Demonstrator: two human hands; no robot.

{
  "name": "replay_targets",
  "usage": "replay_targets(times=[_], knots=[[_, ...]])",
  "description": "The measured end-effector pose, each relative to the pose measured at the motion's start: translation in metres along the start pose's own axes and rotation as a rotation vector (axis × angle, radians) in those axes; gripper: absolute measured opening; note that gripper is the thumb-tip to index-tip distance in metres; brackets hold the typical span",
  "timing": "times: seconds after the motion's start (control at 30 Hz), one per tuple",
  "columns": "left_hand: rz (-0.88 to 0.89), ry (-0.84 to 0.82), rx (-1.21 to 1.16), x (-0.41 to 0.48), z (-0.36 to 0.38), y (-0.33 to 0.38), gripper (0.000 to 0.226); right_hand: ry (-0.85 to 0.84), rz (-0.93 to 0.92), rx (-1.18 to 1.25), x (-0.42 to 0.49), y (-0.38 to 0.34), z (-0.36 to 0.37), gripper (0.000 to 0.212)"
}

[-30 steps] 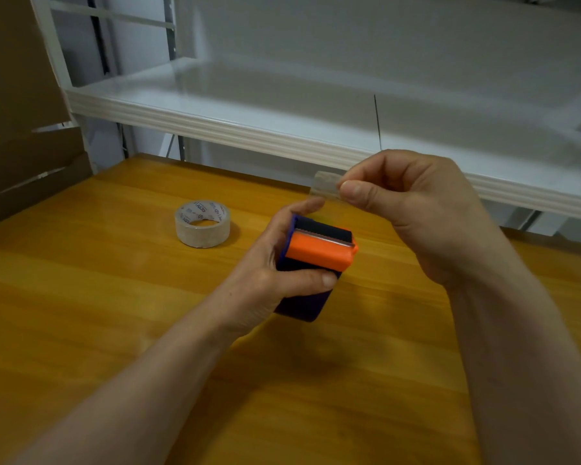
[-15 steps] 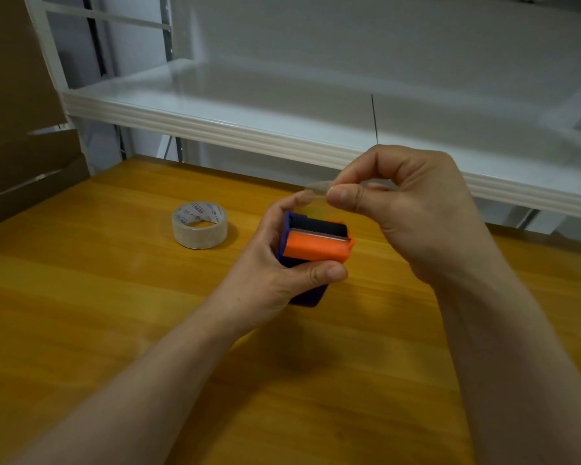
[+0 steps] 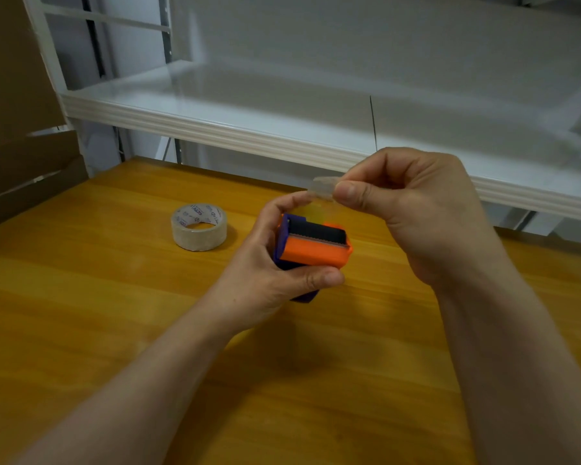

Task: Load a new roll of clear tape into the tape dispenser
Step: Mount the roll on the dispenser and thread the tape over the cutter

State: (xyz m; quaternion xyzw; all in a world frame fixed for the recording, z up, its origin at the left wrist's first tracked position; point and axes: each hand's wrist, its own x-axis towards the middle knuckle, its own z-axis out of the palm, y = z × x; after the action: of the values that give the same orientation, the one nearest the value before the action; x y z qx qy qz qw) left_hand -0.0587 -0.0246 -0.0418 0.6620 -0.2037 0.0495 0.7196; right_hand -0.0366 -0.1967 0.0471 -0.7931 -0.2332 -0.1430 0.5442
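Gripped in the left hand (image 3: pixel 265 273), the blue-and-orange tape dispenser (image 3: pixel 312 248) hovers above the smooth wooden table (image 3: pixel 81 297), bare boards below and toward the camera. Beyond the grip a white shelf edge (image 3: pixel 249 137) overhangs. Left of it lies the clear tape roll (image 3: pixel 198 227), apart. Just above, the right hand (image 3: pixel 416 209) pinches a crinkled clear tape strip (image 3: pixel 322 186).

The light is soft and a bit dim. Dark shadows lie on the table (image 3: pixel 81 313) under the arms. Edges bend.
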Motion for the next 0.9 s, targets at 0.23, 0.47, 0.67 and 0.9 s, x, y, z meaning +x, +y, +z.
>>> replay_targets(times=[0.23,0.47,0.67,0.9], knots=[[0.0,0.02,0.013,0.001,-0.003,-0.003,0.088,-0.059,-0.044,-0.02,-0.003,-0.005,-0.001,0.015],[-0.007,-0.001,0.012,0.001,-0.001,-0.002,0.084,-0.078,-0.059,-0.121,-0.003,-0.009,-0.003,0.015],[0.001,-0.004,0.042,-0.001,0.003,0.0,0.08,-0.064,-0.067,-0.108,-0.003,-0.009,-0.005,0.014],[0.008,0.03,0.039,0.003,-0.003,-0.002,0.086,-0.145,-0.102,-0.171,-0.006,-0.014,-0.003,0.013]])
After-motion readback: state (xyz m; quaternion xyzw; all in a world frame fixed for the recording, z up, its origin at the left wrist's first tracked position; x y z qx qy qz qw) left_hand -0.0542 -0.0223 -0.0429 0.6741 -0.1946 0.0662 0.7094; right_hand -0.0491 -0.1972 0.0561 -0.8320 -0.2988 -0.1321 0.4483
